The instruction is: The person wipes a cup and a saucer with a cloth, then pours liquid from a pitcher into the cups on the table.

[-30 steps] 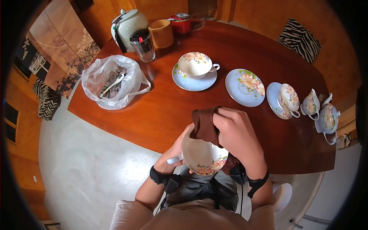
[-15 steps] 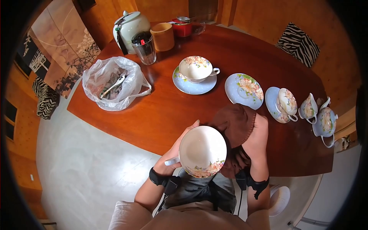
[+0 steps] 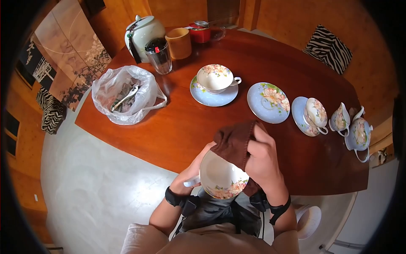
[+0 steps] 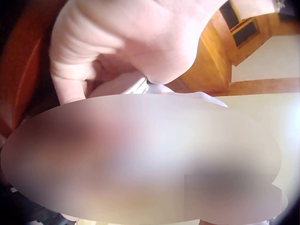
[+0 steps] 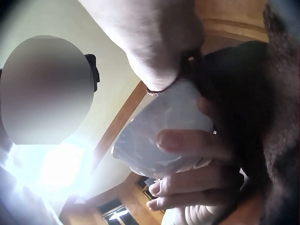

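In the head view a white teacup with flowers inside its rim (image 3: 222,180) is held over the person's lap, its mouth turned up toward the camera. My left hand (image 3: 193,166) grips it from the left, around the side by the handle. A brown cloth (image 3: 231,143) is bunched in my right hand (image 3: 264,157) and laps over the cup's far right rim, hiding part of the inside. From below, the right wrist view shows the cup's pale blue outside (image 5: 145,133) with left-hand fingers (image 5: 187,183) spread under it. A blur covers much of the left wrist view.
On the wooden table (image 3: 169,139) stand a cup on a saucer (image 3: 215,99), a bare saucer (image 3: 262,108), another cup and saucer (image 3: 313,116), a creamer (image 3: 339,120) and a teapot (image 3: 359,135). Left is a plastic bag (image 3: 144,103) holding a spoon; behind it, a lidded jar (image 3: 146,29).
Half a second ago the right hand and cloth were off to the cup's right, leaving its inside uncovered. Now they are back over the rim. The left hand keeps its hold on the cup.
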`<state>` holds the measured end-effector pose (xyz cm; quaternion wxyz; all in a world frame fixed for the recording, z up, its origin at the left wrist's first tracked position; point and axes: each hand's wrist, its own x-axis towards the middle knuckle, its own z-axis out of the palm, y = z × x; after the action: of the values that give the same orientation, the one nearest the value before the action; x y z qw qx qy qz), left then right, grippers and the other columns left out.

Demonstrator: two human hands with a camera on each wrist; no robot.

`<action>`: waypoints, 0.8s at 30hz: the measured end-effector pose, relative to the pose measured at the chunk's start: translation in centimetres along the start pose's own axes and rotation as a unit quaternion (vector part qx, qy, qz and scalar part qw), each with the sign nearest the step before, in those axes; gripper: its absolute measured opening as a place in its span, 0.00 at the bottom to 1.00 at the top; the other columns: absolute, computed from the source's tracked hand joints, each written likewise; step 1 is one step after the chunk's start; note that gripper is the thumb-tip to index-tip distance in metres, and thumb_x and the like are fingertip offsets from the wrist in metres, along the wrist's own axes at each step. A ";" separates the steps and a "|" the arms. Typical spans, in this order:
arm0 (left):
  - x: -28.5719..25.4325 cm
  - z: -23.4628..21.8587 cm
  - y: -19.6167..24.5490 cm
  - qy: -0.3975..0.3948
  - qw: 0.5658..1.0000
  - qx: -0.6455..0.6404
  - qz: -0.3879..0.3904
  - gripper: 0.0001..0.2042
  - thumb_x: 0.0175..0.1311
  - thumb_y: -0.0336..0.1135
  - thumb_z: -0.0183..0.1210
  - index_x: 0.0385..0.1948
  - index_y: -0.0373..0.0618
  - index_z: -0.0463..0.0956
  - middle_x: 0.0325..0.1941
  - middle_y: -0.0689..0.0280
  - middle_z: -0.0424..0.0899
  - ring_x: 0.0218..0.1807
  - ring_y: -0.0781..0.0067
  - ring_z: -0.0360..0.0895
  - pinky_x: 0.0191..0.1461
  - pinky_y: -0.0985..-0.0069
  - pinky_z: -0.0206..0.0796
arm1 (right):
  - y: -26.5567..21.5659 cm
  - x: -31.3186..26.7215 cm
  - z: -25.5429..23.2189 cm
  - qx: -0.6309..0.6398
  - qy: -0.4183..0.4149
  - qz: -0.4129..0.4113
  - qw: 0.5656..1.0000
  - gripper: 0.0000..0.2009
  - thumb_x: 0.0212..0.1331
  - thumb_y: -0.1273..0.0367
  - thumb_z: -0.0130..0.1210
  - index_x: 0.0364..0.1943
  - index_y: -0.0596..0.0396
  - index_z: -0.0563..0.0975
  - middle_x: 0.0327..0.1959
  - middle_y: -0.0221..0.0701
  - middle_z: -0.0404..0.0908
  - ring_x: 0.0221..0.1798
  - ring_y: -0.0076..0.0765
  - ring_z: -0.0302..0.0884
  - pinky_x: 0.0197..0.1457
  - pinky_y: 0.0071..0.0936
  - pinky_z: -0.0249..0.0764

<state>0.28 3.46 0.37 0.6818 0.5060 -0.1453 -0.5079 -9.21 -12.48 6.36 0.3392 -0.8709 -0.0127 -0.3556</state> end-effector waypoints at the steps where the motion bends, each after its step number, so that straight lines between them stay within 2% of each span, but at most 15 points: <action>1: 0.3 -0.3 -0.2 -0.008 1.000 -0.005 -0.012 0.25 0.79 0.53 0.46 0.65 0.46 0.67 0.54 0.72 0.80 0.54 0.80 0.77 0.59 0.78 0.69 | 0.2 0.1 0.1 0.007 -0.007 0.005 1.000 0.10 0.42 0.78 0.66 0.32 0.62 0.83 0.39 0.41 0.82 0.42 0.49 0.80 0.44 0.36 0.77; 4: 0.6 -0.2 -0.3 -0.019 0.999 -0.020 -0.039 0.24 0.78 0.55 0.46 0.62 0.46 0.69 0.50 0.71 0.82 0.49 0.80 0.79 0.55 0.77 0.71 | 0.8 0.0 0.4 0.046 -0.025 0.031 0.998 0.11 0.39 0.79 0.63 0.32 0.60 0.84 0.40 0.41 0.80 0.45 0.53 0.78 0.46 0.41 0.75; 7: 0.6 0.3 -0.1 0.013 0.998 -0.035 -0.059 0.24 0.77 0.56 0.46 0.59 0.46 0.72 0.46 0.71 0.84 0.45 0.79 0.80 0.51 0.76 0.73 | 1.0 0.0 0.1 0.055 -0.012 0.082 0.995 0.12 0.40 0.79 0.63 0.34 0.61 0.83 0.39 0.41 0.80 0.45 0.53 0.78 0.48 0.42 0.75; 10: 0.5 1.3 0.6 0.060 0.996 -0.034 -0.061 0.24 0.77 0.58 0.47 0.54 0.46 0.76 0.42 0.71 0.85 0.41 0.79 0.82 0.48 0.76 0.75 | 1.4 -0.3 -0.8 0.003 0.017 0.111 0.994 0.13 0.41 0.80 0.63 0.36 0.63 0.83 0.39 0.41 0.81 0.44 0.53 0.78 0.46 0.42 0.76; 14: -0.4 3.0 2.3 0.093 0.994 -0.004 -0.053 0.25 0.75 0.61 0.47 0.44 0.47 0.81 0.39 0.69 0.86 0.40 0.79 0.82 0.46 0.77 0.75 | 0.7 -0.5 -1.8 0.057 0.065 0.141 0.986 0.11 0.48 0.79 0.66 0.38 0.63 0.82 0.41 0.41 0.83 0.42 0.48 0.83 0.46 0.35 0.78; 15: -0.5 3.1 2.4 0.092 0.994 -0.006 -0.052 0.26 0.75 0.61 0.48 0.44 0.47 0.81 0.39 0.69 0.86 0.40 0.79 0.82 0.46 0.76 0.75 | 0.8 -0.7 -2.0 0.053 0.062 0.142 0.987 0.10 0.50 0.78 0.67 0.38 0.63 0.82 0.42 0.40 0.83 0.41 0.45 0.84 0.46 0.33 0.78; 21: -0.4 3.1 2.4 0.090 0.995 -0.014 -0.040 0.25 0.75 0.61 0.48 0.44 0.47 0.81 0.38 0.69 0.86 0.39 0.79 0.82 0.46 0.76 0.75 | 0.3 -1.3 -1.3 0.063 0.051 0.123 0.989 0.11 0.47 0.77 0.67 0.37 0.62 0.82 0.42 0.40 0.83 0.43 0.46 0.83 0.46 0.35 0.78; 24: 0.2 1.9 1.2 0.068 0.996 -0.024 -0.044 0.24 0.76 0.60 0.46 0.44 0.47 0.80 0.38 0.70 0.84 0.40 0.80 0.81 0.48 0.77 0.74 | 0.0 -1.3 -0.5 -0.013 0.028 0.090 0.995 0.12 0.44 0.79 0.64 0.36 0.61 0.81 0.41 0.39 0.82 0.45 0.49 0.80 0.47 0.38 0.77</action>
<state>-0.31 2.26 2.19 0.6794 0.5288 -0.0638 -0.5047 -10.53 -12.54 5.77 0.3582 -0.8628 0.0799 -0.3476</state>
